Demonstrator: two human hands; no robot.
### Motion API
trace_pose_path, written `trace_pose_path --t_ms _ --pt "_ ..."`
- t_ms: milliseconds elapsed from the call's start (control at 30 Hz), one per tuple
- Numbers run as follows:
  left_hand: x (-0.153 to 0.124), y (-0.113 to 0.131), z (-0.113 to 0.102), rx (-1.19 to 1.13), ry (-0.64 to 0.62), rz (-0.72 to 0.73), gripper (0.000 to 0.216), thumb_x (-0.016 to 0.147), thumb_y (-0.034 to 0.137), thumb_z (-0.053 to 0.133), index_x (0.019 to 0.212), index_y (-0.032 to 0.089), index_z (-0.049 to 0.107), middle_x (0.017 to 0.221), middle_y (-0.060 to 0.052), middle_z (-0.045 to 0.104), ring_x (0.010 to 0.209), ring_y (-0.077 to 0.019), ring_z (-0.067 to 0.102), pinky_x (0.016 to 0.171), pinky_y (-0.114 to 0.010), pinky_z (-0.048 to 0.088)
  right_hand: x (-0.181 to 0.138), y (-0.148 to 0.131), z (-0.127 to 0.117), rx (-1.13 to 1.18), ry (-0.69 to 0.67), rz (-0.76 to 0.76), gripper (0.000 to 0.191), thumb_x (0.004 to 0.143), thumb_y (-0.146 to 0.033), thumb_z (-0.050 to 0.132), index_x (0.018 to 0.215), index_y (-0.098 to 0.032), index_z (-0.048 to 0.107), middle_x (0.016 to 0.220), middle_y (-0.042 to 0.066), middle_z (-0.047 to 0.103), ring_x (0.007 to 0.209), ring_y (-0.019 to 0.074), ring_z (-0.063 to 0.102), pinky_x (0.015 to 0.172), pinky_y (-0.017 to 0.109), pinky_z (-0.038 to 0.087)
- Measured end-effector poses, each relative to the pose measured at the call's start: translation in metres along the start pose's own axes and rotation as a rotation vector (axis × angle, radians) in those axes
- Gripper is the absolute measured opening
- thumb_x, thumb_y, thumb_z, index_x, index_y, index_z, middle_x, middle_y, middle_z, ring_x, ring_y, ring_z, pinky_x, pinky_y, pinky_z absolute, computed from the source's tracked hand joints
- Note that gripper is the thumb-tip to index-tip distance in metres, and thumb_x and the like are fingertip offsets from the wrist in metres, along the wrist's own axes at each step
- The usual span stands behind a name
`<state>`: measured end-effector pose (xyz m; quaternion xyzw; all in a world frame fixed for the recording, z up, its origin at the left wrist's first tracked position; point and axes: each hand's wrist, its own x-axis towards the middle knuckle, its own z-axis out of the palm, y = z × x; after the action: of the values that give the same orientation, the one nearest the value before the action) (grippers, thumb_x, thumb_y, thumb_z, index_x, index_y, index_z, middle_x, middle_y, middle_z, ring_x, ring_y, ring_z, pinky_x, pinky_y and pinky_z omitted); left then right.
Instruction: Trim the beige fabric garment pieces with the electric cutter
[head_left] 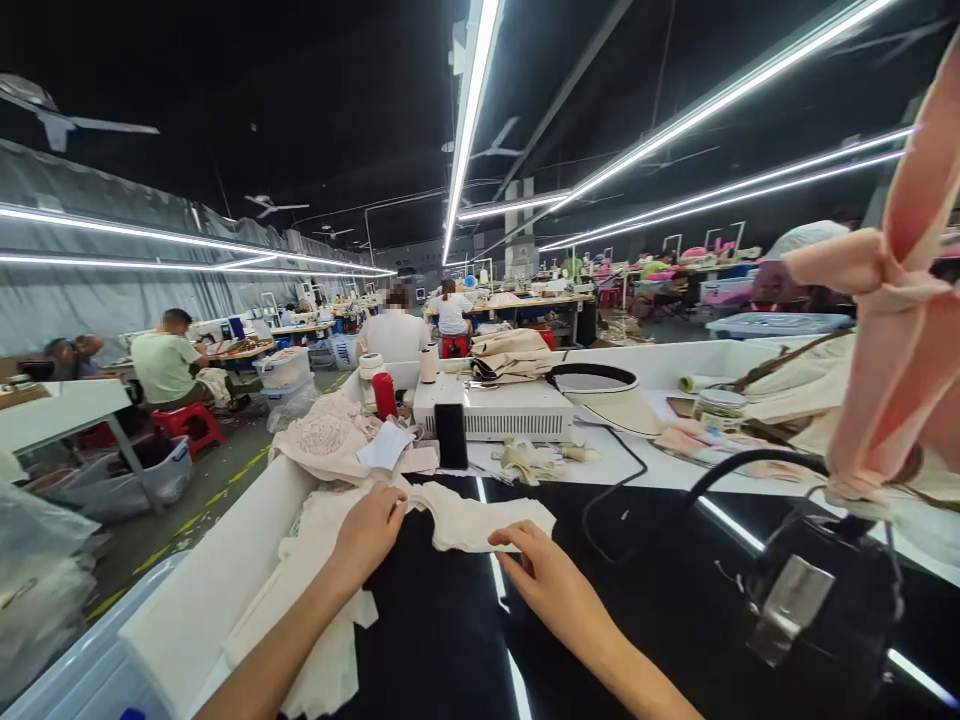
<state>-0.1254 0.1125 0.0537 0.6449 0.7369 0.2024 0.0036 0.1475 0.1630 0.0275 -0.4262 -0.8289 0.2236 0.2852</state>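
A cream fabric piece [472, 520] lies on the glossy black worktable [660, 580]. My left hand [369, 530] pinches its left end, fingers curled on the cloth. My right hand [544, 575] holds its lower right edge between thumb and fingers. More cream fabric [300, 600] hangs over the table's left edge below my left forearm.
A black machine [817, 600] with a cable stands at the right, pink fabric [900, 330] hanging above it. Behind are a white box [499, 408], a black phone [451, 435], a red bottle [385, 395], lace fabric [326, 435]. Seated workers fill the aisle at left.
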Motion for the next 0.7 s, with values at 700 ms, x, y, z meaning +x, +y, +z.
trace_pose_path --t_ms 700 --pt "-0.058 -0.078 -0.027 0.019 0.106 -0.325 0.023 0.101 0.024 0.052 0.08 0.022 0.06 0.099 -0.004 0.068 0.089 -0.0214 0.067 0.071 -0.028 0.038 -0.076 -0.047 -0.004 0.198 -0.23 -0.076 0.024 0.095 -0.017 0.055 0.1 -0.024 0.077 0.1 0.003 0.074 0.088 0.0189 0.065 0.078 0.03 0.046"
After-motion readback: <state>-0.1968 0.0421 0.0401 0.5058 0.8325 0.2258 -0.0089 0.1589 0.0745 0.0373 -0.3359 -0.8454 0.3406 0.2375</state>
